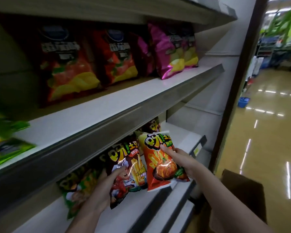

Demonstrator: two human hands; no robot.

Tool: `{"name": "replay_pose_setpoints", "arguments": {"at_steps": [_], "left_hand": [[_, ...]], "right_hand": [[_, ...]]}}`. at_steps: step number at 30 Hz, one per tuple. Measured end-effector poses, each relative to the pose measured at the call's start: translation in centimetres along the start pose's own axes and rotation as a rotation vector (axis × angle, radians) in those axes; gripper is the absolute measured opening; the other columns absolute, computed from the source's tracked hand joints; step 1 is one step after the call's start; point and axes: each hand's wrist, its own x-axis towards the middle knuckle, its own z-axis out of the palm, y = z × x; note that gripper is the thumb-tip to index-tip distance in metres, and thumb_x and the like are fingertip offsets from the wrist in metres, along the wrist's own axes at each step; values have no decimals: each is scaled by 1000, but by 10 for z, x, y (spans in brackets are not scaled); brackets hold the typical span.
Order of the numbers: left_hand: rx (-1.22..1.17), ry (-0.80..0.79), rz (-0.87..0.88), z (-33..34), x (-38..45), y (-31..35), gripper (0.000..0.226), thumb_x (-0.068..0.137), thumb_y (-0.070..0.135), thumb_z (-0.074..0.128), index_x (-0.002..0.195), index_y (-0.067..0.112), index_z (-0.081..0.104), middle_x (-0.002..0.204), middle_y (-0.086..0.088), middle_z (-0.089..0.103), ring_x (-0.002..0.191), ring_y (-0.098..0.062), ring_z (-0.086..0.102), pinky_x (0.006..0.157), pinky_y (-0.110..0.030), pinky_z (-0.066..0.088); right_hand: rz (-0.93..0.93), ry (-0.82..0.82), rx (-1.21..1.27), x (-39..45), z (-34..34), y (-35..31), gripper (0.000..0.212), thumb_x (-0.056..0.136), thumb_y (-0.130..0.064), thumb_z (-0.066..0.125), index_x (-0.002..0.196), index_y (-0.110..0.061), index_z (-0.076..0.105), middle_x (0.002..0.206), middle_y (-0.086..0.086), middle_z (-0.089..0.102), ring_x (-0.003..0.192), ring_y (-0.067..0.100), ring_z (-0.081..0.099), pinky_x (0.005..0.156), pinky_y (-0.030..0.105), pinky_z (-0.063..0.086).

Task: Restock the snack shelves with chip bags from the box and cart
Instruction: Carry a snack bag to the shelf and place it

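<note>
My left hand (102, 190) grips a dark red chip bag (126, 169) at its lower left, on the lower shelf (139, 211). My right hand (178, 157) pinches an orange chip bag (160, 162) by its right edge, thumb on the front, and holds it upright beside the dark red one at the shelf's front. A green bag (77, 187) of the same brand stands left of them. More bags sit behind, partly hidden under the upper shelf.
The upper shelf (107, 105) carries red bags (69, 68), purple bags (171, 51) and green bags (5, 143) at the far left. A brown cardboard box (242, 190) sits low right. The shelf end post (237, 78) borders a shiny aisle with a blue basket (243, 102).
</note>
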Motion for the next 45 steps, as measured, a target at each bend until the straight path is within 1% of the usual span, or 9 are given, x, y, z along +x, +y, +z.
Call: {"name": "replay_pose_setpoints", "arguments": {"at_steps": [5,10,15,23,28,34,37,42,45], "left_hand": [[-32,-21,59,40,27,-6,39,74,18,74,110,26,60,105,-11,73,94,-32,70,87,-45,54],[-66,-17,85,58,42,-24,48,72,17,76,116,25,60,106,-5,74,96,-27,71,88,-45,53],[-126,15,72,73,55,-36,45,77,14,71,120,18,59,108,-8,72,98,-25,69,82,-38,52],[-145,142,230,173,154,-34,77,65,27,85,134,25,51,123,-4,67,110,-26,66,99,-53,48],[-102,225,246,248,225,-44,82,56,41,90,130,29,56,121,2,68,110,-21,65,96,-50,50],[-24,305,231,291,282,-45,50,84,24,73,131,22,56,123,6,65,112,-13,61,88,-28,50],[-2,332,214,297,307,-39,49,87,20,70,133,20,54,124,5,63,108,-9,60,79,-19,47],[94,381,124,290,343,-30,55,87,23,71,137,15,51,131,-7,61,117,-23,59,100,-40,49],[133,406,116,291,360,-25,52,90,19,67,138,10,49,130,-4,59,116,-20,57,95,-33,48]], "right_hand": [[17,41,20,8,-44,11,58,74,-57,71,113,-16,59,103,8,75,97,29,72,95,46,54],[37,58,71,14,-63,29,48,80,-52,69,112,-17,61,105,8,75,98,27,72,96,45,53],[46,23,117,38,-87,36,65,72,-57,72,119,-13,61,108,9,74,100,27,71,96,45,53],[-81,-22,92,121,-178,22,70,67,-63,74,123,-25,56,105,1,75,95,21,73,92,42,55],[-195,23,5,162,-250,14,39,75,-52,66,107,-29,60,97,-5,74,83,9,73,76,25,57],[-176,-34,-45,191,-289,22,59,71,-54,71,121,-27,56,108,-3,72,97,15,71,90,38,56],[-141,-63,-80,204,-298,23,48,73,-54,72,112,-33,53,109,-6,69,99,14,68,89,38,54],[-96,-76,-39,217,-305,29,63,72,-52,72,126,-26,52,113,-3,70,101,16,68,92,40,54],[-100,-119,-21,224,-309,30,48,77,-43,71,120,-30,55,107,-5,72,94,12,71,82,31,57]]}}
